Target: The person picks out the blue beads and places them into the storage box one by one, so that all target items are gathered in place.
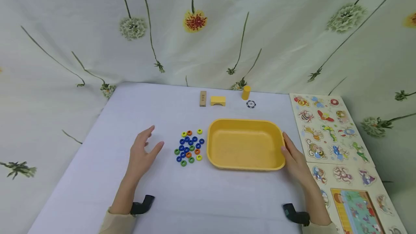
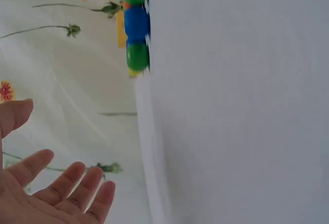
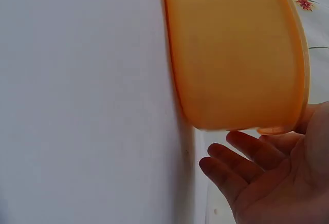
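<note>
A shallow yellow plastic tray (image 1: 245, 166) with rounded corners lies on the white table. At its right end my right hand (image 1: 296, 163) pinches the rim, thumb on the edge and fingers along the outer wall. The right wrist view shows the tray's side (image 3: 236, 54) with the fingers (image 3: 241, 167) close by its end. Left of the tray lies a loose group of small ring beads (image 1: 190, 142) in blue, green, orange and yellow. My left hand (image 1: 142, 152) hovers left of these beads, thumb and fingers spread, holding nothing. Several beads (image 2: 136, 23) appear in the left wrist view.
Along the back of the table stand a tan wooden block (image 1: 203, 99), a yellow arched block (image 1: 218, 100), a yellow cylinder (image 1: 246, 92) and a black-and-white chip (image 1: 251, 104). Picture puzzle boards (image 1: 300, 133) line the right edge. Behind hangs a flowered cloth (image 1: 276, 21).
</note>
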Available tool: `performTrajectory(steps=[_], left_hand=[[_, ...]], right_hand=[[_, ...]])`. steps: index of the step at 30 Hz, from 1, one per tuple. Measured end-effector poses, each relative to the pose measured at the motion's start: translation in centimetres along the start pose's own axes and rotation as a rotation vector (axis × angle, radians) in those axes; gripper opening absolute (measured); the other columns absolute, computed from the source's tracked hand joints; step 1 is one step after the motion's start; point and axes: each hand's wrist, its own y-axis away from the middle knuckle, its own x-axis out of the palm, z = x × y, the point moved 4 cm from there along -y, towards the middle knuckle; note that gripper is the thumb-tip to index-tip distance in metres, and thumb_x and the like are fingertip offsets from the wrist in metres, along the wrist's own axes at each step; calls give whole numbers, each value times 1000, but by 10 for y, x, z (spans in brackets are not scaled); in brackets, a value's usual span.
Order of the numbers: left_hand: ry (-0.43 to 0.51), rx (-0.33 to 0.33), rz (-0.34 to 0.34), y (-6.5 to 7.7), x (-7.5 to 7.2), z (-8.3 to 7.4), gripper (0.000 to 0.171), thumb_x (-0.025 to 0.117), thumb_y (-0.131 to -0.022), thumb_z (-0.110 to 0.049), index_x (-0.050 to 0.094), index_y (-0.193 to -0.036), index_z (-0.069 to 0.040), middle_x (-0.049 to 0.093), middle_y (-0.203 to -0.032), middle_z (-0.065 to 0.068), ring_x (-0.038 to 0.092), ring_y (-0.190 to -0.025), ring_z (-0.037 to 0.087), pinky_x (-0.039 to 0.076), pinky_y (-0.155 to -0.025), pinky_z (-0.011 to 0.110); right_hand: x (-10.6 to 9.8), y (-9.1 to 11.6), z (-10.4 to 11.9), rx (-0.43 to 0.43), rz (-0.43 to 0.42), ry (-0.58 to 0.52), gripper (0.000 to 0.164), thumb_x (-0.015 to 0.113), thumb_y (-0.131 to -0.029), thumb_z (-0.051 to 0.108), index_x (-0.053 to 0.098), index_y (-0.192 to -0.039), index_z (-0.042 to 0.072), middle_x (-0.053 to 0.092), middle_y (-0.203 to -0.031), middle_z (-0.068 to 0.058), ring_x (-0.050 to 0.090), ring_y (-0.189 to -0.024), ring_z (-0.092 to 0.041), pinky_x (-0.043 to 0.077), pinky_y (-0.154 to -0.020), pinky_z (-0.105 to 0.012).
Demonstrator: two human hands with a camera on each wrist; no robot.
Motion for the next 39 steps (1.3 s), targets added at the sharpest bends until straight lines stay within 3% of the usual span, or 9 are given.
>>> performTrajectory(steps=[4, 9, 15, 20, 23, 27, 29, 33, 39], left_hand=[[194, 5, 16, -4, 26, 5, 59, 66, -79, -27, 41, -132, -21, 47, -126, 7, 47, -109, 20, 44, -85, 34], [214, 21, 21, -9, 53, 15, 56, 65, -79, -26, 43, -130, -19, 49, -122, 6, 50, -101, 16, 44, -80, 21], [300, -61, 46, -10, 60, -4, 49, 65, -79, -21, 48, -124, -12, 52, -117, 10, 52, -97, 19, 46, -81, 32], [234, -135, 49, -7, 68, 3, 46, 66, -79, -25, 51, -120, -14, 53, -113, 3, 52, -90, 12, 45, -77, 18], [189, -146, 38, -6, 72, 8, 42, 68, -77, -25, 54, -114, -14, 54, -104, 1, 51, -85, 9, 44, -73, 14], [136, -159, 35, -7, 76, 9, 31, 69, -75, -25, 59, -103, -14, 53, -94, -2, 49, -81, 8, 43, -71, 17], [107, -165, 33, -7, 77, 7, 26, 69, -75, -24, 61, -97, -14, 52, -93, -2, 48, -80, 8, 43, -70, 19], [67, -162, 21, -9, 78, 3, 18, 70, -74, -21, 64, -88, -12, 51, -93, -1, 48, -81, 11, 43, -70, 25], [116, -195, -34, -10, 76, -3, 17, 70, -73, -17, 65, -88, -10, 54, -90, 0, 51, -77, 11, 44, -67, 23]], right_hand=[[5, 0, -1, 18, -29, -57, 49, 33, -96, 29, 17, -142, 22, 20, -147, -3, 17, -134, -26, 19, -104, -49], [9, 0, -3, 35, -53, -111, 48, 34, -96, 29, 20, -142, 23, 23, -146, 0, 18, -134, -24, 19, -105, -46], [11, -1, -7, 26, -88, -153, 47, 36, -95, 29, 23, -141, 26, 25, -145, 1, 19, -134, -20, 19, -105, -44], [15, -1, -11, 29, -87, -180, 46, 35, -95, 32, 24, -140, 31, 25, -145, 6, 19, -134, -15, 19, -106, -41], [15, 0, -13, 25, -90, -193, 45, 34, -96, 31, 24, -139, 33, 25, -144, 8, 20, -134, -13, 20, -107, -27], [15, 0, -14, 8, -97, -215, 43, 33, -96, 31, 25, -138, 35, 26, -144, 9, 19, -134, -10, 19, -99, -6], [15, 0, -15, 3, -102, -224, 43, 33, -96, 32, 25, -138, 34, 26, -144, 10, 20, -133, -9, 18, -96, -2], [14, -1, -15, 13, -113, -231, 43, 33, -95, 33, 27, -138, 34, 28, -143, 10, 21, -133, -9, 19, -100, -8], [13, 2, -9, 61, -103, -225, 45, 33, -96, 32, 30, -139, 21, 30, -143, -1, 22, -133, -20, 19, -107, -41]])
